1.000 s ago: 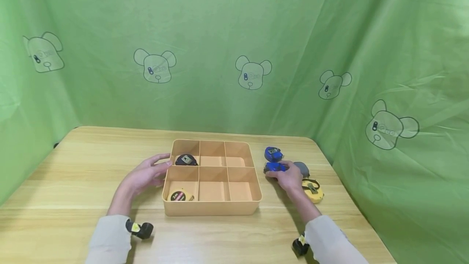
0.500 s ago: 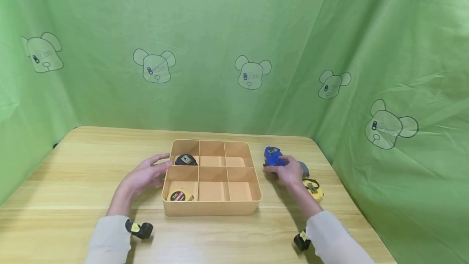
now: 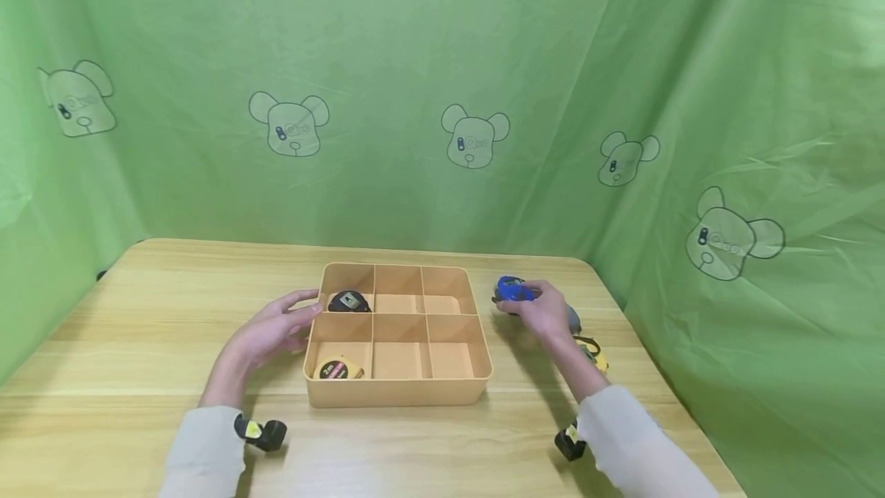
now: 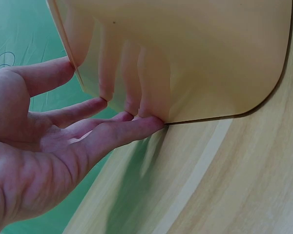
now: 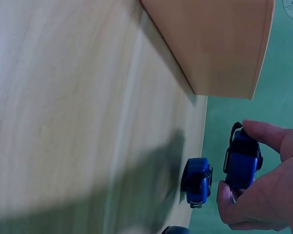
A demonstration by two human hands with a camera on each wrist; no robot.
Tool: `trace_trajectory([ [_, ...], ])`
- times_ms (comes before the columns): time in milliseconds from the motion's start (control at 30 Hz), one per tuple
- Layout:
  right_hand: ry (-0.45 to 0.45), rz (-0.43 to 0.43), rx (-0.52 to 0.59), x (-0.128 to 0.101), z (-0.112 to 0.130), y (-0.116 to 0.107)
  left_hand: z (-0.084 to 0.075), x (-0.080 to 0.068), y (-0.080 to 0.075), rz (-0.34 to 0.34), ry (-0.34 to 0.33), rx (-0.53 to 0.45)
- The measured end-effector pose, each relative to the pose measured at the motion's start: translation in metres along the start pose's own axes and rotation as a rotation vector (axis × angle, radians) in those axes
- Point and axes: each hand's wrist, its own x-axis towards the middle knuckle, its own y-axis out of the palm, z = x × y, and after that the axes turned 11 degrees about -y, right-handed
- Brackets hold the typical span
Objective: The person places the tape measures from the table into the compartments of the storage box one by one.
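- Pinching one blue tape measure (image 5: pixel 241 165), the person's right hand (image 3: pixel 546 315) holds it near a second blue tape measure (image 5: pixel 198 183), right of the divided box (image 3: pixel 397 393).
- Pinch firmly; clear the second one first.
- Left hand (image 3: pixel 273 333): fingers extended, touching the box's left wall. Steady it without pushing.

Your left sleeve (image 3: pixel 202 452) and right sleeve (image 3: pixel 632 440) are plain and pale grey-white, their ends slightly wavy. Beside the left one you wear a stubby black camera (image 3: pixel 273 436) with a rounded end and a yellow patch (image 3: pixel 253 430); beside the right, a similar black unit (image 3: pixel 570 446), also marked yellow. Your left hand (image 3: pixel 276 327) and right hand (image 3: pixel 546 312) are bare.
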Motion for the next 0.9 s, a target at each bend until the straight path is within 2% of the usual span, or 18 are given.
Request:
trace_trajectory([
  [267,-0.029,0.021,0.02,0.002,0.013,-0.001,0.002,0.001,-0.001,-0.009,-0.012,-0.003],
  [567,-0.086,0.007,-0.002,0.007,0.028,0.0,0.003,0.001,-0.001,-0.026,-0.017,0.003],
  [900,-0.117,0.003,0.026,0.009,0.046,0.009,0.002,0.0,-0.002,-0.029,-0.019,0.014],
])
